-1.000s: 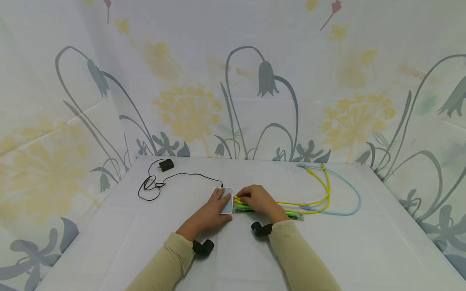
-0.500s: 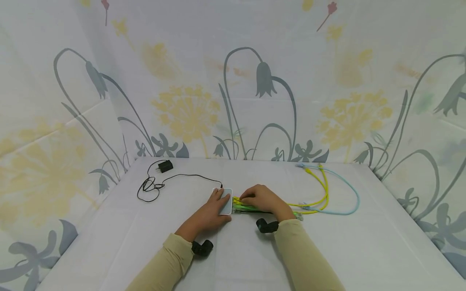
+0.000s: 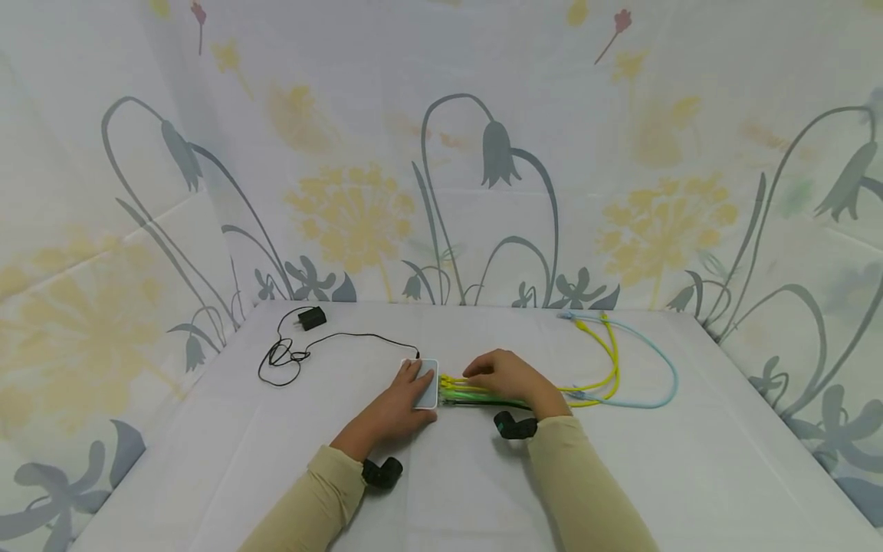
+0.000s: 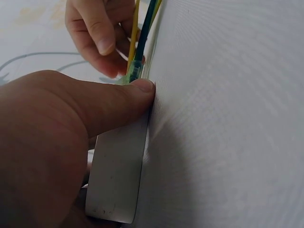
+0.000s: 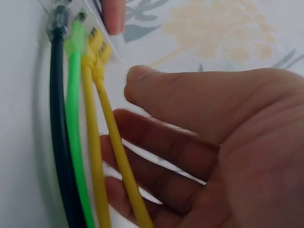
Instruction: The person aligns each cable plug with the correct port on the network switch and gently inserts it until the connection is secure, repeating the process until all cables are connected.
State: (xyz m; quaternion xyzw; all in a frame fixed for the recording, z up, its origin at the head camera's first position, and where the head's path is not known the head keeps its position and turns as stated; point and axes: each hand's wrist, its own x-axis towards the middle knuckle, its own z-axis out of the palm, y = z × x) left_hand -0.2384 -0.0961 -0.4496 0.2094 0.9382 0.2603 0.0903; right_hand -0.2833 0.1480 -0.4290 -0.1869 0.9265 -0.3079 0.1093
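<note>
My left hand [image 3: 396, 400] holds a small white network switch [image 4: 116, 175] flat on the table, its thumb along the near side and its fingers over the top. Two yellow network cables [image 5: 95, 142], a green cable [image 5: 73, 104] and a black cable [image 5: 58, 118] run side by side from the switch's right edge, their plugs at its sockets. Just right of those plugs hovers my right hand [image 3: 512, 377], thumb apart from the fingers and pinching nothing. Its fingertips lie behind a yellow cable in the right wrist view; whether they touch it, I cannot tell.
A thin black power cord [image 3: 359, 333] leads from the switch's far side to a black adapter [image 3: 313, 318] at the back left. A light blue cable [image 3: 674, 376] curves across the right side beside the yellow cables' far ends. Patterned cloth [image 3: 331, 215] walls the table's back and sides.
My right hand has let go of the yellow plugs and drawn back to the right, uncovering them. The left hand stays on the switch.
</note>
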